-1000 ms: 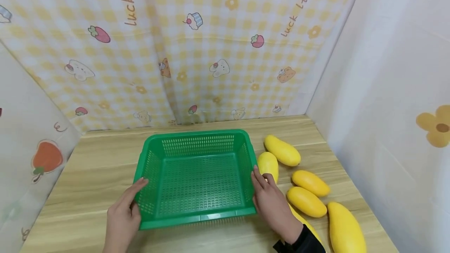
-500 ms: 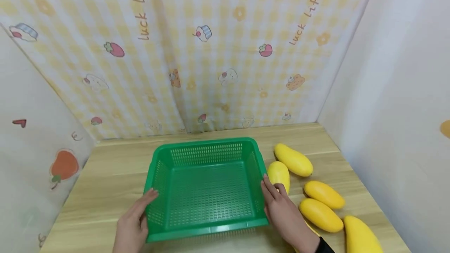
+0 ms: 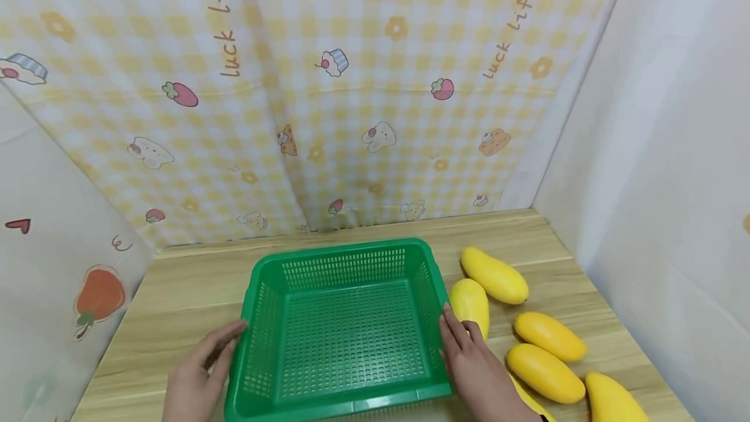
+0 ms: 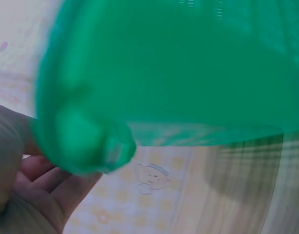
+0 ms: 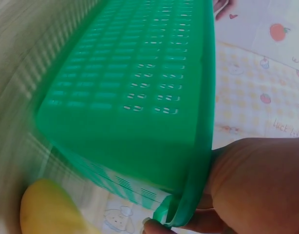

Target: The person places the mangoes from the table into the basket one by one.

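An empty green plastic basket with perforated sides and floor takes up the front middle of the head view. At its left rim is my left hand, fingertips right at the outer edge, thumb beside the wall. The left wrist view shows these fingers reaching behind and under the blurred rim corner. My right hand grips the right rim. In the right wrist view its fingertips curl under the handle at the rim. Beside the right hand lies a yellow mango.
Several more yellow mangoes lie on the right, among them a far mango and a mango nearer the front. The wood-grain table meets a checked cloth backdrop behind and a pale side wall at right.
My left fingers have slid from over the rim to its outer edge. The right hand keeps its place on the basket. The head view has shifted, so everything sits lower in it.
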A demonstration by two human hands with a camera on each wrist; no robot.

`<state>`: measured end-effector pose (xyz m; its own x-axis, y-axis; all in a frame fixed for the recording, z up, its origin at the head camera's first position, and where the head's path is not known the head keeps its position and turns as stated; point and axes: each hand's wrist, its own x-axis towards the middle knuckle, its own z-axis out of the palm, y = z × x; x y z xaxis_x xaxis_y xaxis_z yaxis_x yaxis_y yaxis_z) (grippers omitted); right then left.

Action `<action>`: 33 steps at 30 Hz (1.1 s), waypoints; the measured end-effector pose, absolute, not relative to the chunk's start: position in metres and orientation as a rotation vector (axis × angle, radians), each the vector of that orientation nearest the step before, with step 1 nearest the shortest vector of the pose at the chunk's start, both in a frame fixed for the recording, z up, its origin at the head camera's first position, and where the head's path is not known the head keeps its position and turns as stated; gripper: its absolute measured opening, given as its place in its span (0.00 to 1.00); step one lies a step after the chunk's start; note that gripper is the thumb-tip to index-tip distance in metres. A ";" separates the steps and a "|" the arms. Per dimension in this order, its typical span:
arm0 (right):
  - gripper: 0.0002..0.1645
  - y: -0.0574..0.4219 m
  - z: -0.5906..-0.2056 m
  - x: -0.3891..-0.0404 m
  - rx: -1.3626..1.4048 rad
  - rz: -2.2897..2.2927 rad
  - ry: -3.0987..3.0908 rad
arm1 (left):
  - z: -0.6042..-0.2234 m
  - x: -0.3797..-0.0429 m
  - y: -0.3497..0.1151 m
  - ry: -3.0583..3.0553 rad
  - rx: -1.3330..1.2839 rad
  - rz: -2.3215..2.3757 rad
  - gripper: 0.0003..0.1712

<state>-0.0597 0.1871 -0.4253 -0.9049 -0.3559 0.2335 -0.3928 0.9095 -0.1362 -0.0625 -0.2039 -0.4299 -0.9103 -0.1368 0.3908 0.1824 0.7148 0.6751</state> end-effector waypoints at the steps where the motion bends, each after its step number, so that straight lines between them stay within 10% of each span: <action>1: 0.30 0.187 -0.425 -0.059 0.560 0.267 -2.882 | -0.432 -0.067 -0.207 -2.496 -0.017 -1.071 0.19; 33: 0.22 0.244 -0.383 -0.091 0.834 0.387 -2.905 | -0.452 -0.094 -0.216 -2.791 -0.055 -1.142 0.31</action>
<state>-0.0913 0.2440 -0.3831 -0.8462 -0.5085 0.1594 -0.5325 0.8184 -0.2160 -0.0940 -0.2156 -0.4516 -0.9915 -0.0139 0.1294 0.0808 0.7136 0.6959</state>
